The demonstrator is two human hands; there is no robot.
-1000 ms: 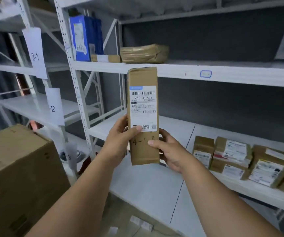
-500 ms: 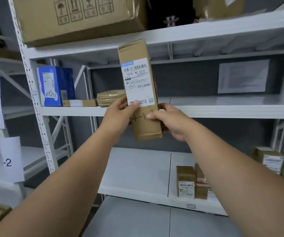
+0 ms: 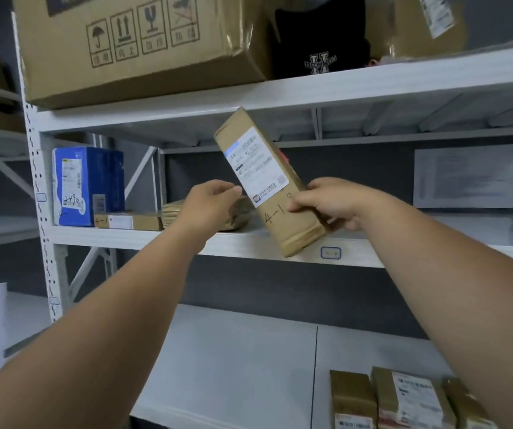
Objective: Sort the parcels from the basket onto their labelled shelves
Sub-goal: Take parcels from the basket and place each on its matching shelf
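A long brown parcel (image 3: 292, 224) with a white shipping label and "4-1" handwritten on it is held up in front of the middle shelf (image 3: 156, 238). It is tilted, its top leaning left, and its bottom corner overlaps the shelf's front edge. My right hand (image 3: 332, 202) grips its lower right side, thumb on the front. My left hand (image 3: 208, 205) is beside the parcel's left edge with loosely curled fingers, the fingertips just at the edge and not around it.
On the middle shelf stand a blue box (image 3: 88, 187), a flat brown box marked 4-1 (image 3: 128, 221) and a brown padded parcel (image 3: 171, 212). A large carton (image 3: 137, 48) fills the top shelf. Several small parcels (image 3: 403, 400) lie on the lower shelf.
The view has risen towards the upper shelves. The parcel went up and right and tipped further left. My left hand slipped off its front to the left edge, while my right hand kept its grip.
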